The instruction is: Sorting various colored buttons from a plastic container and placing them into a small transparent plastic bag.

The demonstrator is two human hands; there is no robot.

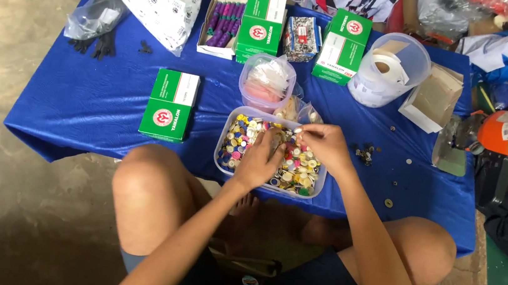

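Sorting at centre frame, my left hand (258, 162) rests spread in the button tub (222, 158) while my right hand (327, 145) pinches one pale button (298, 130); an elbow nudge could tip the tub off the table's (95, 100) near edge.

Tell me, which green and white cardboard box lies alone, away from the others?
The flat green and white cardboard box at the table's left near edge, beside the person's knee; the other two stand in the far row.
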